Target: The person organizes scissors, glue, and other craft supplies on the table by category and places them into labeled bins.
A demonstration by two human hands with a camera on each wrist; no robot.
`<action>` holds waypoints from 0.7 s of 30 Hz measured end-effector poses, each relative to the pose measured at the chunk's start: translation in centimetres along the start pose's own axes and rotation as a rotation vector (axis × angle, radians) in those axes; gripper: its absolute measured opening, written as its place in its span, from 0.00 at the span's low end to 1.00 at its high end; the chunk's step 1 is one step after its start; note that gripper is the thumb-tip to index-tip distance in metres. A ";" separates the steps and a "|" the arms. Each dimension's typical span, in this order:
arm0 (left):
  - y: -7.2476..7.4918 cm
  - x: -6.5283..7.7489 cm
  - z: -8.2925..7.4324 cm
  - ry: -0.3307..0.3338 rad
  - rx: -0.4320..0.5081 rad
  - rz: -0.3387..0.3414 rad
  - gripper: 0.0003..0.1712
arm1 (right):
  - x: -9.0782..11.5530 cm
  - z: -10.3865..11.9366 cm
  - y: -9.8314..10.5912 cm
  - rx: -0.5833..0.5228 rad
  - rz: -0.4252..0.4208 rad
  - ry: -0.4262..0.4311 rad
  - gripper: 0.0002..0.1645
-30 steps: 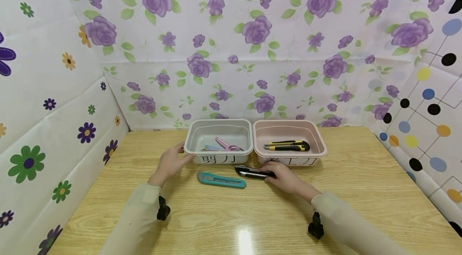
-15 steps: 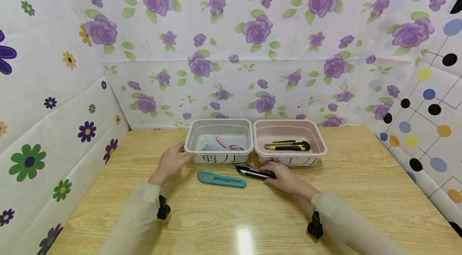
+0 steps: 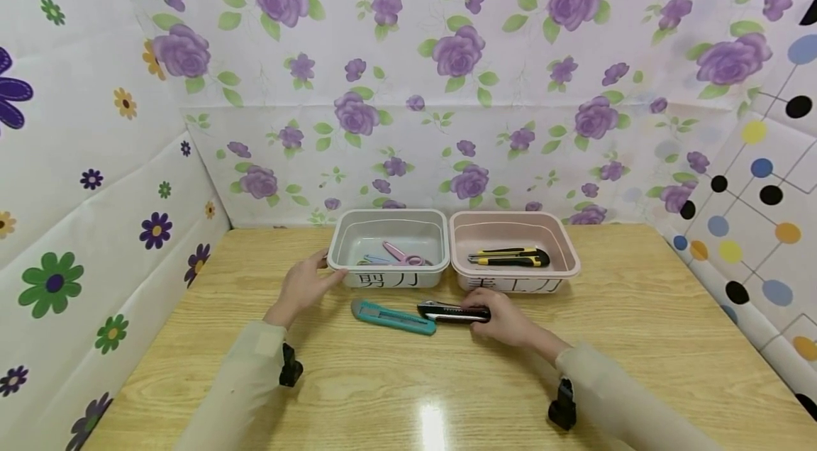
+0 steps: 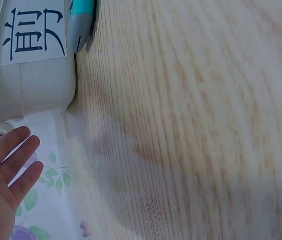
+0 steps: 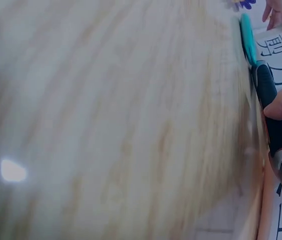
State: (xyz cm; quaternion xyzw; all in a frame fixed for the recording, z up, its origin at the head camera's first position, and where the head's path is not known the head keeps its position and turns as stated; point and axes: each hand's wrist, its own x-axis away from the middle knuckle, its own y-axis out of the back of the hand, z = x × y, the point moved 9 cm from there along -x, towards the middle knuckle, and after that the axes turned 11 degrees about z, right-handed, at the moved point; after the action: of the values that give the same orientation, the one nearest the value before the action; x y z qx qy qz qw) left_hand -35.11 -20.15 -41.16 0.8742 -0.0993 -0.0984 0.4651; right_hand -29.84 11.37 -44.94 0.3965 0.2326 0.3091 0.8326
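Observation:
My right hand (image 3: 501, 318) grips a black utility knife (image 3: 447, 312) low over the table in front of the pink bin, thumb and fingers around its right part. The far end of the black knife (image 5: 267, 82) meets a teal utility knife (image 3: 392, 317) lying on the wood. My left hand (image 3: 305, 288) is at the left front corner of the grey bin (image 3: 386, 215), thumb at the front rim. Its other fingers extend loosely along the side in the left wrist view, near the bin's end wall (image 4: 35, 90). Pink scissors (image 3: 405, 256) lie inside the grey bin.
The pink bin (image 3: 510, 218) stands beside the grey one and holds black-and-yellow utility knives (image 3: 510, 261). Both bins carry paper labels with black characters. The wooden table (image 3: 357, 394) runs back to a flowered cloth (image 3: 408, 132), with patterned cloths at both sides.
My right hand has turned the black knife so its left end comes down toward me, against the teal knife. The teal knife has tilted slightly. My left hand stays at the grey bin.

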 end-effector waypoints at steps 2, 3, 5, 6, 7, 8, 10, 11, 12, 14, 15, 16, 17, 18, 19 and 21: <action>0.0 0.0 0.0 0.000 0.000 0.000 0.39 | 0.2 0.1 0.2 -0.019 -0.005 -0.006 0.22; 0.0 0.0 -0.1 -0.002 0.001 0.001 0.39 | 0.3 0.1 0.2 -0.020 -0.006 -0.009 0.22; 0.0 0.1 -0.2 -0.003 0.003 0.001 0.39 | 0.5 0.1 0.4 -0.015 -0.007 -0.010 0.22; 0.0 0.1 -0.2 -0.003 0.007 0.001 0.39 | 0.6 0.1 0.5 -0.009 -0.007 -0.010 0.22; 0.1 0.1 -0.3 -0.005 0.008 0.001 0.39 | 0.7 0.2 0.6 -0.010 -0.006 -0.012 0.23; 0.1 0.2 -0.3 -0.004 0.011 0.001 0.39 | 0.8 0.2 0.7 -0.006 -0.005 -0.009 0.23; 0.1 0.2 -0.3 -0.004 0.011 0.002 0.39 | 1.1 0.3 1.0 0.001 -0.003 -0.008 0.23; 0.1 0.2 -0.4 -0.006 0.009 0.002 0.39 | 1.3 0.4 1.1 0.004 -0.002 -0.008 0.24; 0.1 0.2 -0.4 -0.008 0.006 0.002 0.39 | 1.4 0.4 1.3 0.012 -0.002 -0.007 0.24; 0.1 0.2 -0.4 -0.005 0.000 0.004 0.39 | 1.7 0.5 1.7 0.030 -0.003 -0.005 0.23; 0.1 0.2 -0.4 -0.004 -0.001 0.005 0.39 | 1.8 0.6 1.9 0.044 -0.007 -0.001 0.23; 0.1 0.2 -0.4 -0.003 -0.002 0.006 0.39 | 1.9 0.7 2.1 0.052 -0.011 0.002 0.23; 0.1 0.3 -0.4 -0.002 -0.003 0.007 0.39 | 2.0 0.9 2.4 0.062 -0.020 0.011 0.23; 0.1 0.3 -0.4 0.000 -0.002 0.008 0.39 | 2.1 1.0 2.7 0.069 -0.028 0.019 0.22; 0.1 0.3 -0.4 0.000 -0.004 0.010 0.40 | 2.2 1.1 3.0 0.080 -0.034 0.027 0.22; 0.1 0.3 -0.3 0.002 -0.006 0.010 0.40 | 2.4 1.3 3.5 0.099 -0.045 0.039 0.22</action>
State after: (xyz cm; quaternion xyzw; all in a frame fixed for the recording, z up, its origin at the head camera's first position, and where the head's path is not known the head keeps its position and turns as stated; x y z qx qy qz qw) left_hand -34.76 -20.06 -40.94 0.8724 -0.1027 -0.0955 0.4682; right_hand -28.52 14.07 -41.69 0.4259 0.2725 0.2860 0.8140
